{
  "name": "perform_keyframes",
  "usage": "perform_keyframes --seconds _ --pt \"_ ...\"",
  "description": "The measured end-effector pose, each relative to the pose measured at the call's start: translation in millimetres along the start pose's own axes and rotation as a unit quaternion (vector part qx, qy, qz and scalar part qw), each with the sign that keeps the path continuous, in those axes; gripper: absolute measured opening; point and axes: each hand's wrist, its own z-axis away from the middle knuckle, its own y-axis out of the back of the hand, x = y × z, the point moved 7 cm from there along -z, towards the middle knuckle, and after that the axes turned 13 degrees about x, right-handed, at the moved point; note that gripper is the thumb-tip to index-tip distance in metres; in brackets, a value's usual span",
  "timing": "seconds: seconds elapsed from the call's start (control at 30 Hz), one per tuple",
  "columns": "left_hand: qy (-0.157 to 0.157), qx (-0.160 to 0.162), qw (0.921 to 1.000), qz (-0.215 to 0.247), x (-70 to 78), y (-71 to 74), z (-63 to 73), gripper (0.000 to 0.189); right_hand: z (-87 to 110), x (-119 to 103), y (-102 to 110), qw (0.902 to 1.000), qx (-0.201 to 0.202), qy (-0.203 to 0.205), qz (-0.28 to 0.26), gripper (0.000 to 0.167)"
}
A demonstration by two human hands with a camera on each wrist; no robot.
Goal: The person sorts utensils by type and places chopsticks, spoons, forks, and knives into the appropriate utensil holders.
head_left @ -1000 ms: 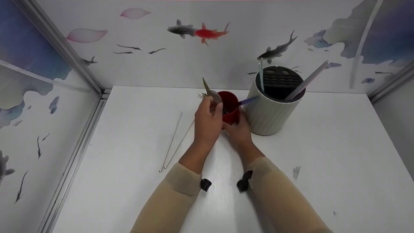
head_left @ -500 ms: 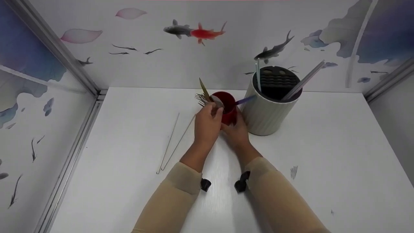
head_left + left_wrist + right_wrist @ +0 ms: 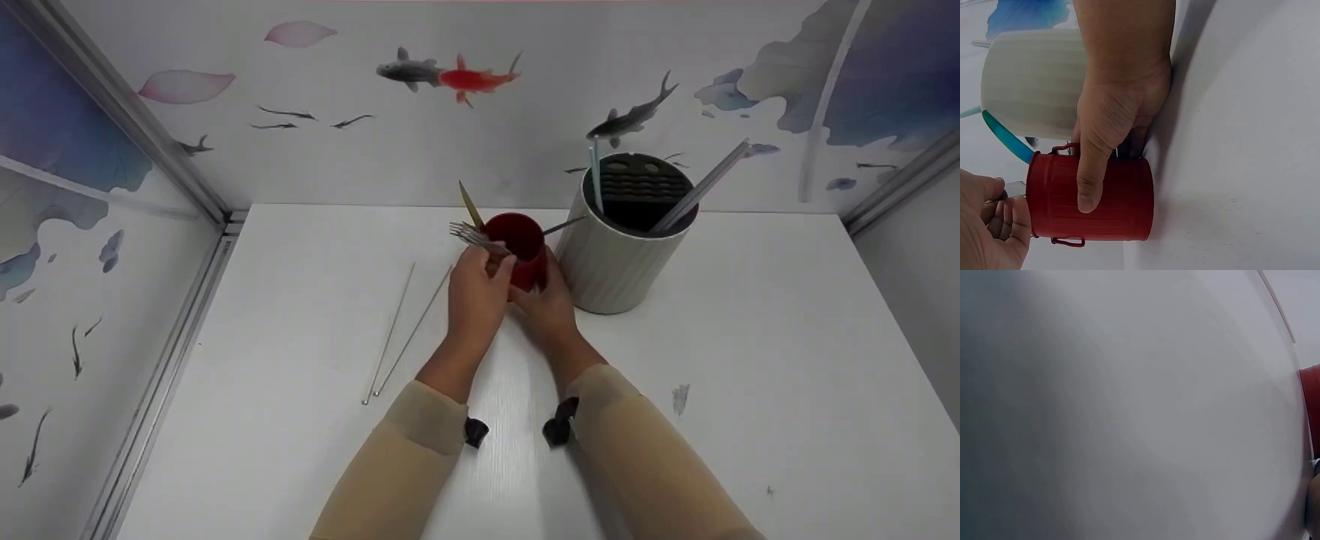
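A small red metal pail (image 3: 531,271) with wire handles stands upright on the white table. My right hand (image 3: 553,304) grips its side, the thumb lying along the wall in the left wrist view. At the pail's rim my left hand (image 3: 480,289) pinches a silver fork (image 3: 470,234), its tines pointing left; where its other end lies is hidden. The left wrist view shows a grey metal piece (image 3: 1014,189) between those fingers. A gold pointed utensil (image 3: 470,204) leans out of the pail at the back left. From its right rim slants a blue-green utensil (image 3: 1008,138).
Close on the right stands a tall ribbed cream holder (image 3: 611,270) with a black insert, a pale blue straw-like stick (image 3: 596,176) and clear sticks (image 3: 701,187). Two thin metal rods (image 3: 390,330) lie to the left. A wall with painted fish (image 3: 480,79) bounds the back.
My left fingers have tilted the silver utensil down at the pail's rim, so that fork tines show more. The blue-purple utensil has turned and now looks thinner. The right hand keeps its grip.
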Motion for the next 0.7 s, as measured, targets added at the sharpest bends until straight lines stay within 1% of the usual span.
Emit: perform_keyframes --seconds 0.07,0.2,0.33,0.4,0.6,0.7 --pt "0.003 0.001 1.0000 0.007 -1.5 0.7 0.7 0.023 0.1 -1 0 1.0000 0.000 0.007 -0.006 0.106" --pt "-0.003 0.005 0.9999 0.011 -2.9 4.5 1.9 0.020 0.3 -1 0 0.9999 -0.001 0.008 -0.010 0.108" --pt "-0.009 0.012 0.9998 0.013 -4.7 10.1 3.0 0.019 0.3 0 2 1.0000 0.002 0.003 -0.004 0.113" --pt "-0.007 0.013 0.9998 0.013 -6.1 12.2 3.7 0.019 0.5 -1 2 1.0000 0.004 0.007 0.000 0.115" --pt "0.003 0.019 0.9998 -0.003 -11.1 17.0 4.7 0.023 2.3 -4 2 0.9982 0.000 0.060 -0.005 0.113" --pt "0.006 0.022 0.9997 -0.006 -12.9 18.9 5.7 0.024 3.9 -4 2 0.9975 -0.003 0.070 -0.008 0.111"
